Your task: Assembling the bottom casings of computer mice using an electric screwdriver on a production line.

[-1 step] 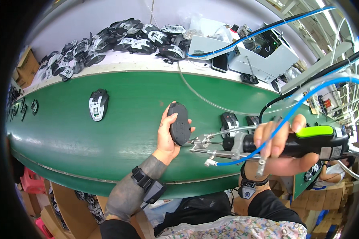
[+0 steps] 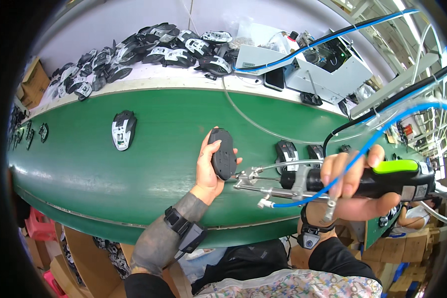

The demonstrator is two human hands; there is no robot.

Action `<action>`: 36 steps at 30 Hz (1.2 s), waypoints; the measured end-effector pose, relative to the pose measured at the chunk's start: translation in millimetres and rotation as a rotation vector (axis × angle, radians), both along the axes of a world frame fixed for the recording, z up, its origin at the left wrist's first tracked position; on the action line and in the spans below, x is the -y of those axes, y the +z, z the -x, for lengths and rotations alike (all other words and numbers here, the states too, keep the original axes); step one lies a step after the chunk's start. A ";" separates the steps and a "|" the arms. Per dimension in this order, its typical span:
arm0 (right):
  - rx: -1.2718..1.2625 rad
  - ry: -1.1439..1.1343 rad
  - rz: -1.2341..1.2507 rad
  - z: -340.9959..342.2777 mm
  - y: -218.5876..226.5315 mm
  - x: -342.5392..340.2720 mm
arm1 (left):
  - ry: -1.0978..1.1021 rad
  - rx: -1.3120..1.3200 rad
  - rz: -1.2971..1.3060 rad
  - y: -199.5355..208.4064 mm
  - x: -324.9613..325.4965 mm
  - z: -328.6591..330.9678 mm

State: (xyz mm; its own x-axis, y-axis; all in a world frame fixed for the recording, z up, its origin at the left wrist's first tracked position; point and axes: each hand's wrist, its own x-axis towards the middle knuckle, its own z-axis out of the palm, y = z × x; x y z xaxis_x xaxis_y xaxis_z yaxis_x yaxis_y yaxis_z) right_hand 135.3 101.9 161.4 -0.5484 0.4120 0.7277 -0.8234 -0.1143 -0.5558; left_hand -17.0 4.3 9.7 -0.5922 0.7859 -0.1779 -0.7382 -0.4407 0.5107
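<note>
My left hand [image 2: 206,166] grips a black computer mouse [image 2: 224,154], its flat underside turned up, over the green work surface [image 2: 134,193]. Wrapped round the body of a black power screwdriver [image 2: 365,185] with a lime-green lever is my right hand [image 2: 350,179]. The tool lies nearly level, its metal nose pointing left, close to the lower right edge of the mouse. Whether the nose touches the mouse I cannot tell. Clear and blue hoses run along the tool, and the blue one crosses in front of my right fingers.
A part-open mouse [image 2: 123,130] lies to the left; other mice [image 2: 286,155] sit behind the screwdriver. Mouse shells [image 2: 176,55] are heaped on the white ledge, beside a grey machine [image 2: 328,69] and a phone [image 2: 274,78]. Cables hang at right, and another person [image 2: 413,217] sits beyond.
My right hand and the screwdriver have shifted very slightly to the right. The mouse in my left hand stays almost where it was.
</note>
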 end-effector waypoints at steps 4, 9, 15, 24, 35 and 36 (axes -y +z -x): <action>-0.043 -0.050 -0.037 -5.4 -1.3 -0.8 | -0.006 0.001 0.049 -8.2 -2.1 0.7; -0.017 -0.017 -0.037 1.0 -1.7 5.1 | -0.052 0.009 0.020 -1.4 -1.3 -6.1; -0.042 -0.043 0.019 8.6 -6.0 11.9 | -0.072 -0.012 0.004 -0.7 -0.8 -10.8; -0.032 -0.040 -0.001 6.2 -5.3 10.8 | -0.083 0.021 0.024 -0.7 0.6 -15.2; -0.020 -0.003 0.006 10.7 2.5 11.2 | -0.034 -0.051 0.066 4.4 -4.9 -29.1; -0.055 0.014 0.011 11.0 2.3 12.9 | -0.072 -0.208 0.143 -1.4 -4.5 -27.8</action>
